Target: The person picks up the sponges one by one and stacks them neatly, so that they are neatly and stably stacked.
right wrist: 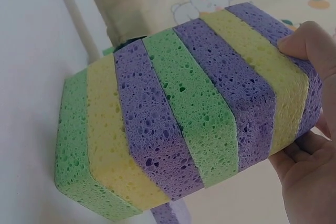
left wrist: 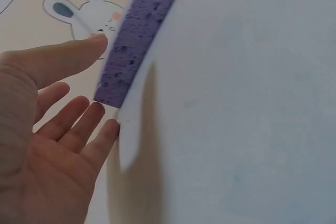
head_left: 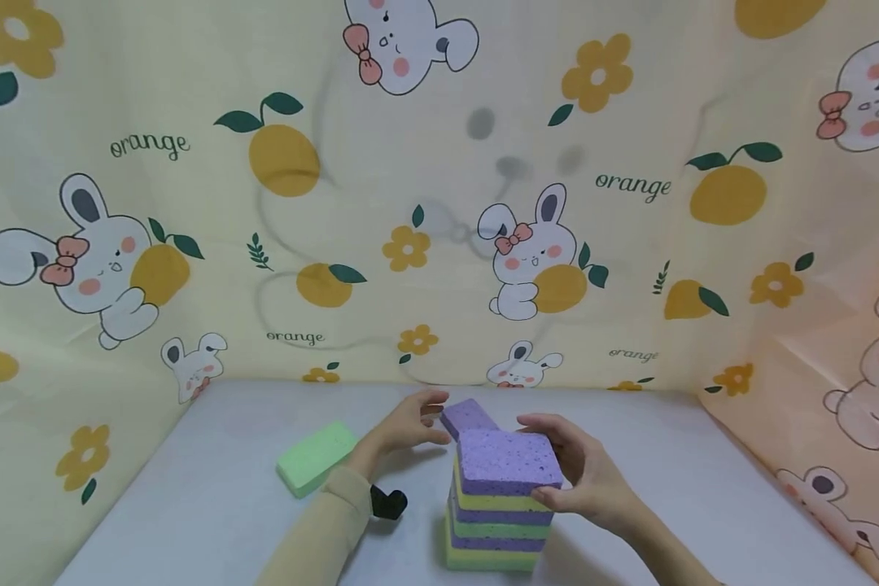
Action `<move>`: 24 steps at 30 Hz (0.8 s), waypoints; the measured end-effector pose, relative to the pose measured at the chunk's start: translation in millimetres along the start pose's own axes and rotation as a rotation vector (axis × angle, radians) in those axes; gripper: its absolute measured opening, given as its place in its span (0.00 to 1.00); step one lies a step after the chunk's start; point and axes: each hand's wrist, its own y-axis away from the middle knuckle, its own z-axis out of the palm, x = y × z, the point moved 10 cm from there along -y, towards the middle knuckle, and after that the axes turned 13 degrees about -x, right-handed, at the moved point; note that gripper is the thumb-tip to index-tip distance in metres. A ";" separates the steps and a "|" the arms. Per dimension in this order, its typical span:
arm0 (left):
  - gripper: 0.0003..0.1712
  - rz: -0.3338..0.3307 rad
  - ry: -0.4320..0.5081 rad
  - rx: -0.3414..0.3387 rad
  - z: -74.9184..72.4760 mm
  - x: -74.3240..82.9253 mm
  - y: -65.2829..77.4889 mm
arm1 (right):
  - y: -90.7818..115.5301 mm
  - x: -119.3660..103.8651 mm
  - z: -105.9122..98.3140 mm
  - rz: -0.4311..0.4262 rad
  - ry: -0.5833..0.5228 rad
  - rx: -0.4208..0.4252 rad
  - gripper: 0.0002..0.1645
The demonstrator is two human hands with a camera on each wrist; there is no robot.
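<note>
A stack of sponges (head_left: 500, 531) in green, yellow and purple layers stands near the table's front, a purple sponge (head_left: 509, 457) on top. My right hand (head_left: 593, 476) holds that top sponge at its right side; the right wrist view shows the thumb (right wrist: 302, 43) on one side and fingers curled round the other. Behind the stack is a loose purple sponge (head_left: 470, 417). My left hand (head_left: 410, 423) is just left of it, fingers spread. In the left wrist view, thumb and fingers lie near the end of this purple sponge (left wrist: 134, 43), without gripping it.
A light green sponge (head_left: 317, 457) lies on the white table (head_left: 212, 480), left of my left forearm. By the left wrist is a black heart-shaped piece (head_left: 389, 503). Cloth printed with rabbits and oranges (head_left: 439, 309) walls the table's back and sides.
</note>
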 end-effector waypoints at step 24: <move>0.50 -0.083 -0.117 -0.039 17.6 -9.7 10.3 | -0.2 3.2 0.8 0.009 -0.023 0.002 0.45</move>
